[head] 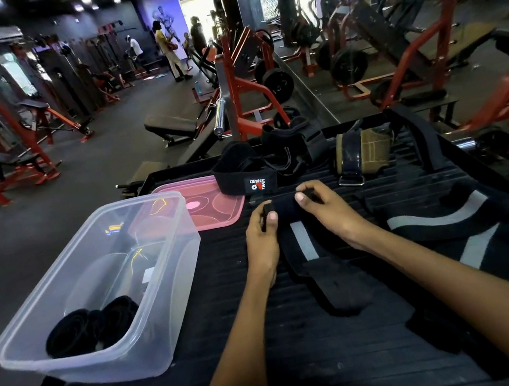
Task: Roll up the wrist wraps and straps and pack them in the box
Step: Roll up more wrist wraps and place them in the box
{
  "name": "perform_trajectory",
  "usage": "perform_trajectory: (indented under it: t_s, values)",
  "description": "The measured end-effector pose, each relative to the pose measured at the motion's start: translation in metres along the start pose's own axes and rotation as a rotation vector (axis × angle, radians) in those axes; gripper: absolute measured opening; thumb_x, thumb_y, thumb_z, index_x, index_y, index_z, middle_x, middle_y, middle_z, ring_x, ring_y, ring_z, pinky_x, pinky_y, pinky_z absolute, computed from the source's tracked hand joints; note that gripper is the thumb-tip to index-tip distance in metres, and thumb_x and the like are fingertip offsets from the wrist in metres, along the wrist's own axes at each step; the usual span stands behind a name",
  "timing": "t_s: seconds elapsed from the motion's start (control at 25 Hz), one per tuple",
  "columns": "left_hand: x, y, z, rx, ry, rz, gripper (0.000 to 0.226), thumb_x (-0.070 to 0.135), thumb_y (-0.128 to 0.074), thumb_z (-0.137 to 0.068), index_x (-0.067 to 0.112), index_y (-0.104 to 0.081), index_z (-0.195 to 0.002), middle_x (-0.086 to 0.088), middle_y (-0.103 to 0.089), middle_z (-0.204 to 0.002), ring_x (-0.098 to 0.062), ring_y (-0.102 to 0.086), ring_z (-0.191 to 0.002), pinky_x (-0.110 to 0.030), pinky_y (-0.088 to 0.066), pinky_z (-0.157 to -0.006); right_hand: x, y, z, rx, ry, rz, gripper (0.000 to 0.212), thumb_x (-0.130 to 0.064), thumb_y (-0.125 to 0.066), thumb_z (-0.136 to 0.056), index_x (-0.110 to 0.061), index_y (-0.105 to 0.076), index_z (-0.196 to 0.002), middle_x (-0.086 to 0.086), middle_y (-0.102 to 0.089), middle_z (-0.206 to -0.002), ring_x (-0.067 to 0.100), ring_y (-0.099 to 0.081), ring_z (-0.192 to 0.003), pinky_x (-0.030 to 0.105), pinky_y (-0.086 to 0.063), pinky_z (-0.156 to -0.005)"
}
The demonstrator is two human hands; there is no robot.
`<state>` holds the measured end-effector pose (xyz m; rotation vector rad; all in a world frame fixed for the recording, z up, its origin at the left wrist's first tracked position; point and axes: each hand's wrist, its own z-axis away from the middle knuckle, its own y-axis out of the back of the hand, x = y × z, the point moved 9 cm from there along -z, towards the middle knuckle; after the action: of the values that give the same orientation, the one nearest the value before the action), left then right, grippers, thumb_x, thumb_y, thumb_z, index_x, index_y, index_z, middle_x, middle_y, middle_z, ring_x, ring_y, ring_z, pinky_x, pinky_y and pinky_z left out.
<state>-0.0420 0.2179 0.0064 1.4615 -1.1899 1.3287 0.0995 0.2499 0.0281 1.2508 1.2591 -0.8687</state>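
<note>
- Far left, the clear plastic box (147, 290) sits at the left edge of your black ribbed platform (344, 364), with two black rolled straps (91, 327) lying side by side in its near corner.
- Just behind the box lies its pink lid (215, 211), flat on the platform.
- Your left hand (262, 235) pinches the left end of the black wrist wrap (306, 241), thumb on top and fingers curled round the roll.
- The wrap is partly rolled between your hands; its loose tail (black with a grey stripe) runs back toward you across the platform.
- Your right hand (324, 211) grips the right end of the same roll, thumb and fingertips clamped on it.
- Beyond your hands, a black strap with a "TRAIN HARD" label (249, 180) sits unrolled, touching the lid's right edge.
- Right of that strap lies an olive-and-black leather grip with a metal buckle (363, 153).
- Near right, a second striped wrist wrap (448, 220) lies spread out, just beside your right forearm.
</note>
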Motion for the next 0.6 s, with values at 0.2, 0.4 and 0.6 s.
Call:
perform_trajectory:
  t_s: [0.2, 0.4, 0.6]
  values:
    - [0.003, -0.008, 0.003, -0.085, 0.024, 0.085, 0.03, 0.022, -0.047, -0.098, 0.026, -0.052, -0.127, 0.0, -0.058, -0.128, -0.012, -0.055, -0.116, -0.031, -0.044, -0.102, 0.003, 0.007, -0.004, 0.04, -0.004, -0.006, 0.013, -0.013, -0.054, -0.094, -0.021, -0.055, -0.105, 0.004, -0.059, -0.109, 0.021, -0.056, -0.106, 0.033, -0.044, -0.092]
    - [-0.001, -0.001, 0.001, -0.027, 0.037, 0.144, 0.027, 0.016, -0.046, -0.098, 0.036, -0.06, -0.11, 0.009, -0.065, -0.101, -0.013, -0.054, -0.089, -0.032, -0.043, -0.077, -0.006, 0.005, 0.0, 0.029, 0.022, -0.026, 0.013, -0.015, -0.051, -0.096, -0.02, -0.051, -0.107, -0.001, -0.056, -0.108, 0.009, -0.054, -0.092, 0.019, -0.043, -0.076]
    - [-0.002, -0.004, 0.002, -0.048, 0.045, 0.092, 0.033, 0.012, -0.047, -0.097, 0.027, -0.053, -0.126, 0.021, -0.063, -0.114, 0.002, -0.058, -0.094, -0.023, -0.048, -0.078, 0.009, 0.01, -0.002, 0.048, -0.11, -0.022, 0.017, -0.029, -0.051, -0.096, -0.021, -0.05, -0.111, -0.002, -0.057, -0.098, 0.009, -0.052, -0.078, 0.022, -0.042, -0.061]
